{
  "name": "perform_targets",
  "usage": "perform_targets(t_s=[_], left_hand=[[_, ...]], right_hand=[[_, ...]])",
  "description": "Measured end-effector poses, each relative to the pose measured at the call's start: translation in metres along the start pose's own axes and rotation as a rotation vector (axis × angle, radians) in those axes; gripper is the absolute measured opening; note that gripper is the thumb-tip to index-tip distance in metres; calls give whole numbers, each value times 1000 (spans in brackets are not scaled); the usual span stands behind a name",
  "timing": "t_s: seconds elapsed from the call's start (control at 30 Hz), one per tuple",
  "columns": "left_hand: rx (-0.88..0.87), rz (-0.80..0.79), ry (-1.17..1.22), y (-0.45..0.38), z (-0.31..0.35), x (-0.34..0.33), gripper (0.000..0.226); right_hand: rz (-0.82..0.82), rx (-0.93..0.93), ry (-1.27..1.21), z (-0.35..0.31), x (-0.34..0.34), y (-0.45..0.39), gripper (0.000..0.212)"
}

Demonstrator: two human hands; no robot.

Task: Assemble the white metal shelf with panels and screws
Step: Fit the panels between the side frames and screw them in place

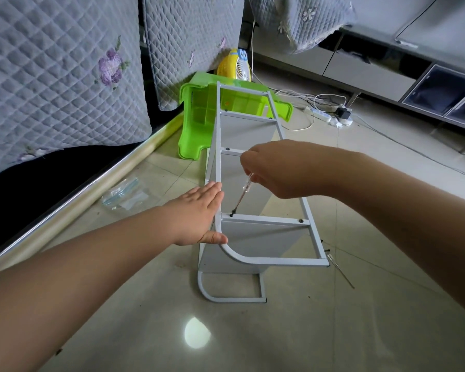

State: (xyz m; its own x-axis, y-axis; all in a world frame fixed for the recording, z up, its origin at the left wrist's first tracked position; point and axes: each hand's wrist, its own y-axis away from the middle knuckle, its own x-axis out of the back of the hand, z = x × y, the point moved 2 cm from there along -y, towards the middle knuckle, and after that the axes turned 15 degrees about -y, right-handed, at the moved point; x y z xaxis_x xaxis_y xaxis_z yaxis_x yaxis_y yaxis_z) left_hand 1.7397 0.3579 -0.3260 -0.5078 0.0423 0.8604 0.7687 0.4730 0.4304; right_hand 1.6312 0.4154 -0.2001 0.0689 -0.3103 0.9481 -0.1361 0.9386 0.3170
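On the floor, the left hand (199, 210) (fingers straight) is pressing the one shelf (255, 183) frame — the right hand (277, 167) is pinching one screwdriver (240, 196) onto a screw (231, 215).

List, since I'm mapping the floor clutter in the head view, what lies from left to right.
Plastic bag → green stool → white shelf frame → spare screwdriver → power strip.
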Motion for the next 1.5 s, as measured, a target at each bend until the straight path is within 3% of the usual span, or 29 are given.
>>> perform_targets(t_s=[0.17, 0.37, 0.53, 0.7, 0.83, 1.03, 1.33, 1.5], left_hand=[[-1, 7, 0, -1, -1, -1, 93], [7, 7, -11, -1, -3, -4, 93], [11, 10, -13, -1, 0, -8, 93], [4, -8, -9, -1, 3, -4, 92], [2, -14, -12, -2, 2, 0, 93], [-11, -6, 19, 0, 2, 0, 93], [-14, 18, 38, 1, 1, -6, 93], [-8, 19, 60, 3, 1, -5, 93]], right_hand=[[21, 22, 66, -6, 0, -1, 26], [64, -93, 19, -4, -7, 0, 34], [-7, -148, -15, 5, -18, 5, 30], [4, -111, -287, 6, -17, 15, 17], [-44, -39, -148, 1, -5, 6, 7], [-21, 11, 3, -7, 7, -2, 24], [8, -136, -44, -8, 5, -17, 36], [49, -202, -56, -12, -3, -13, 27]])
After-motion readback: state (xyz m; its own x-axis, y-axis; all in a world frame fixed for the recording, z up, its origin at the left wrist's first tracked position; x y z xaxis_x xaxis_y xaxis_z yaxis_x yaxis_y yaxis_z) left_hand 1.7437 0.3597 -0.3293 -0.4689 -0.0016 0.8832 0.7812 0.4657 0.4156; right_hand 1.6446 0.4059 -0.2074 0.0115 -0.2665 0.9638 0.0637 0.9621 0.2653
